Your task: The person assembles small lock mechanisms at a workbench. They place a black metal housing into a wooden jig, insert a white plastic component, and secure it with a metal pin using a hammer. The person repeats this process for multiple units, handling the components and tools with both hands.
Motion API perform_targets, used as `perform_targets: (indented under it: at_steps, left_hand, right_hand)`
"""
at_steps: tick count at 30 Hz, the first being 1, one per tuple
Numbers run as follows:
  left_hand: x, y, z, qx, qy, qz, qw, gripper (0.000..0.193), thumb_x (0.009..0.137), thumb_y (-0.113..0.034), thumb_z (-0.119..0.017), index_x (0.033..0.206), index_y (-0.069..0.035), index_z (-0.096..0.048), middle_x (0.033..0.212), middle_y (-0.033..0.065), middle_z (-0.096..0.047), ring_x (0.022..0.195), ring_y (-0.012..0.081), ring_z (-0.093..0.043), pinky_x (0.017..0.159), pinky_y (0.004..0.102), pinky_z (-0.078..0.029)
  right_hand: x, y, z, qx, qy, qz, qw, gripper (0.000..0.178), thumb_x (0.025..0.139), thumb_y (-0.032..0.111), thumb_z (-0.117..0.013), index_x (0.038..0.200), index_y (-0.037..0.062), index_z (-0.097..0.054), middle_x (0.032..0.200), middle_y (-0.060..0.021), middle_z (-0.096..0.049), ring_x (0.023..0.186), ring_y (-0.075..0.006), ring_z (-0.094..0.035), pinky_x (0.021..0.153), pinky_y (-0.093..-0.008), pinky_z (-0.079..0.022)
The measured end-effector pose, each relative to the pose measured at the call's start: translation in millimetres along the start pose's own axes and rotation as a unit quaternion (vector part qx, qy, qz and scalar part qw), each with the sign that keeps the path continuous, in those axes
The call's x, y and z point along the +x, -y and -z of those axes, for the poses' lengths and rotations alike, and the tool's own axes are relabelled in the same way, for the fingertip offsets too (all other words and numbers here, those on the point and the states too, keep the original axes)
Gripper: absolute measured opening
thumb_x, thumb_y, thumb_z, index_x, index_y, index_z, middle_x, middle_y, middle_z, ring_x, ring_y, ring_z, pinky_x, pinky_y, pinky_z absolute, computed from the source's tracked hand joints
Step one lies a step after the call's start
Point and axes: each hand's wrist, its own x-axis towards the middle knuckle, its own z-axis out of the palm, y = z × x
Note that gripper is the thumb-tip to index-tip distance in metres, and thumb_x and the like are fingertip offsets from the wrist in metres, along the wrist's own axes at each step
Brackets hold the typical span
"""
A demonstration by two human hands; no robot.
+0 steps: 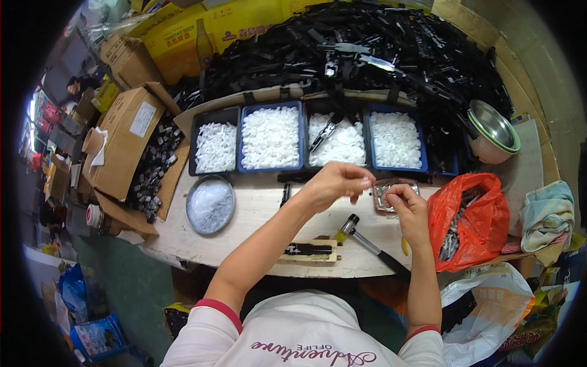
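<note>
While both hands meet over the right half of the table, the relation that seems to matter most is where the clear box lies: just right of the left hand and immediately at the fingertips of the right hand, on their far left side. Its longer side appears to run left to right, and the right hand is the nearer, its thumb and forefinger brought together over the box; the left hand is loosely curled, with its fingertips beside the box's left edge. The fingertips are small and partly hidden here, so I cannot tell whether either hand grasps a piece. Counting what lies around them, there is one box, one hammer slanting from its head, at upper left, to its dark grip at lower right, and one pale block with a single long black part lying left to right in it, nearer the left hand. Four trays of white pieces stand in a row beyond the hands; one round dish of whitish material sits to their left, and one red bag of metal pieces to their right. The loose pieces are too many to count.
</note>
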Motion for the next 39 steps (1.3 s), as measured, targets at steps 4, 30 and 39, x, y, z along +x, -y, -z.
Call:
perform_targets:
  at_steps: [4,30,39]
  left_hand:
    - [-64,29,14,-0.131,0.004,0.01,0.991,0.023,0.078,-0.003,-0.064,0.099,0.005,-0.06,0.076,0.0088,-0.059,0.063,0.016,-0.057,0.058,0.0254,-0.048]
    - [-144,60,15,-0.051,-0.187,-0.083,0.977,0.015,0.078,-0.01,-0.068,0.086,0.002,-0.063,0.069,0.0059,-0.062,0.057,0.008,-0.057,0.047,0.021,-0.05]
    - [-160,74,32,0.36,-0.272,-0.256,0.855,0.01,0.076,-0.008,-0.067,0.085,-0.003,-0.065,0.076,0.0056,-0.062,0.068,0.0144,-0.053,0.059,0.0251,-0.043]
  right_hand:
    - [-16,24,-33,0.092,0.063,0.034,0.993,0.005,0.084,0.005,-0.056,0.082,0.0005,-0.055,0.076,0.0015,-0.051,0.069,-0.0061,-0.045,0.063,-0.0201,-0.037]
    - [-56,41,-102,-0.204,0.063,0.307,0.928,0.013,0.069,0.003,-0.067,0.08,0.0048,-0.061,0.076,-0.0044,-0.059,0.07,-0.0191,-0.055,0.065,-0.0317,-0.034]
    - [-59,15,-99,-0.267,0.131,0.31,0.903,0.013,0.067,0.006,-0.067,0.078,0.0065,-0.06,0.073,-0.0022,-0.057,0.069,-0.0174,-0.053,0.065,-0.0318,-0.033]
